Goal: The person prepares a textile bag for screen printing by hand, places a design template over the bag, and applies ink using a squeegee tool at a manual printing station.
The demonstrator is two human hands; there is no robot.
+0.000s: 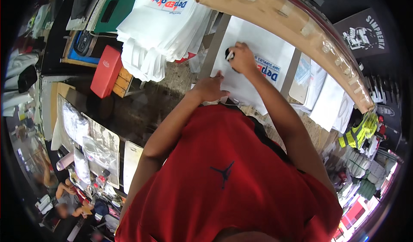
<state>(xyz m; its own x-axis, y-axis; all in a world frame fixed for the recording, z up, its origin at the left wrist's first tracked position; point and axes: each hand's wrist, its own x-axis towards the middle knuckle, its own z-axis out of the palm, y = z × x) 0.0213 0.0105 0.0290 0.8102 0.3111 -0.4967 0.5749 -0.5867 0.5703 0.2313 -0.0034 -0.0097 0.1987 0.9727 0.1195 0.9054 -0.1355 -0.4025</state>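
Note:
A white bag (242,35) with blue and red print lies flat on a grey board (218,35) in front of me. My right hand (243,58) is closed around a small black-and-white object (229,54) on the bag, left of the print; its exact kind is hard to make out. My left hand (211,87) lies at the bag's near left edge, fingers apart, with nothing in it. Left of the board, a thick stack of similar white bags (167,31) with handles hangs over the table's side.
A long taped cardboard piece (284,10) arches across the far side. A red box (106,71) stands on the left, beyond it a green panel (114,12). White sheets (329,100) lie at right, near a yellow safety vest (360,130). Another person (69,194) is at lower left.

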